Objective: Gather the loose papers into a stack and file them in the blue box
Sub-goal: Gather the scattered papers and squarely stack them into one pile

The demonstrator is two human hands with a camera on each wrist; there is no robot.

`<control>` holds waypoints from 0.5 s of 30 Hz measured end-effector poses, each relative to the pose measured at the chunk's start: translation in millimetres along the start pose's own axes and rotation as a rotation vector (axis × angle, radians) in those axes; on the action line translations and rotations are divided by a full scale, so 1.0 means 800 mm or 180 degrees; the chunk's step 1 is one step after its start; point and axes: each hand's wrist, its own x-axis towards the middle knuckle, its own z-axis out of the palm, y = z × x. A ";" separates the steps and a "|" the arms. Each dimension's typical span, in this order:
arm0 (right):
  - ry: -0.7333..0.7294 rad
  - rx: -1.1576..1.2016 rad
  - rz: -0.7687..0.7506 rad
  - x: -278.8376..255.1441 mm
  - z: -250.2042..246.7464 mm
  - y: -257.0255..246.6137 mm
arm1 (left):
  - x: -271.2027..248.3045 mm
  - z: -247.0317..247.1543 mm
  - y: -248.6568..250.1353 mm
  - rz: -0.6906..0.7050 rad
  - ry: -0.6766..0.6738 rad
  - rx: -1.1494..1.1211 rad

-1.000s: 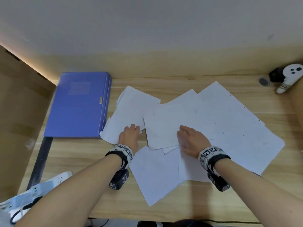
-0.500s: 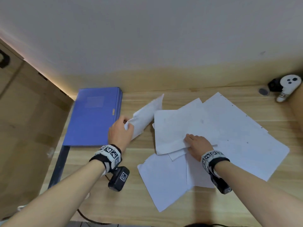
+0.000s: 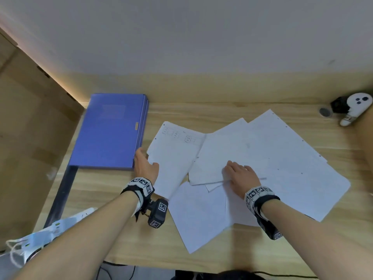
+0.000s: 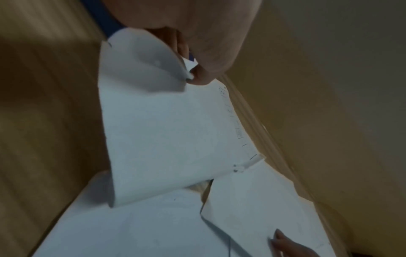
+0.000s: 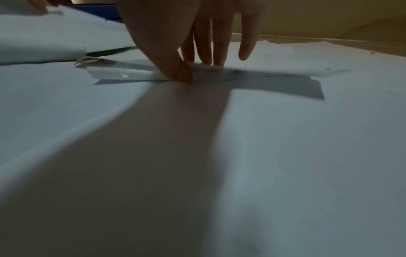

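Faint unreadable table print on white punched paper sheet [image 3: 173,158], centre frame, pinched by left hand [image 3: 144,165]; right hand [image 3: 241,174] fingers straight, pressing overlapping white loose papers [image 3: 292,168]; closed blue file box [image 3: 113,131] upper left; white controller [image 3: 355,109] upper right.

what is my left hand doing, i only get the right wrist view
observer: Your left hand pinches a corner of a printed sheet, right beside the blue box.
operator: is the box open
observer: No, it lies shut and flat at the left of the desk.
operator: anything else up there
observer: A white controller lies in the far right corner, apart from the papers.
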 end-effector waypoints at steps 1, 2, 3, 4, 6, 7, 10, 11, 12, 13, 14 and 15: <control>0.0066 0.0013 0.0043 0.001 0.002 0.000 | -0.001 0.003 -0.007 0.0056 0.0015 0.0170; 0.0117 0.0035 0.0076 0.001 0.004 0.000 | -0.002 0.005 -0.013 0.0222 0.0044 0.0475; 0.0176 0.0064 0.0087 0.003 0.005 0.000 | -0.003 0.005 -0.019 0.0501 0.0072 0.0867; 0.0221 0.0089 0.0090 0.004 0.006 0.001 | -0.004 0.006 -0.023 0.0836 0.0066 0.1250; 0.0272 0.0132 0.0063 0.006 0.007 0.004 | -0.007 0.006 -0.030 0.1419 -0.0219 0.1759; 0.0276 0.0161 0.0018 0.006 0.007 0.005 | -0.009 0.008 -0.033 0.1635 -0.0523 0.1912; 0.0044 0.0258 -0.0149 0.000 -0.003 0.010 | -0.015 0.018 -0.047 0.1807 -0.1619 0.2536; -0.0110 0.0255 -0.0180 -0.004 -0.007 0.012 | -0.015 0.021 -0.052 0.1697 -0.1783 0.2739; -0.0237 0.0210 -0.0205 -0.007 -0.009 0.012 | -0.014 0.022 -0.055 0.1511 -0.1840 0.2819; -0.0319 0.0148 -0.0224 -0.010 -0.010 0.013 | -0.012 0.024 -0.055 0.1298 -0.1843 0.2803; -0.0352 0.0090 -0.0231 -0.012 -0.010 0.013 | -0.011 0.026 -0.054 0.1131 -0.1832 0.2753; -0.0346 0.0044 -0.0229 -0.012 -0.008 0.013 | -0.009 0.029 -0.052 0.1026 -0.1812 0.2713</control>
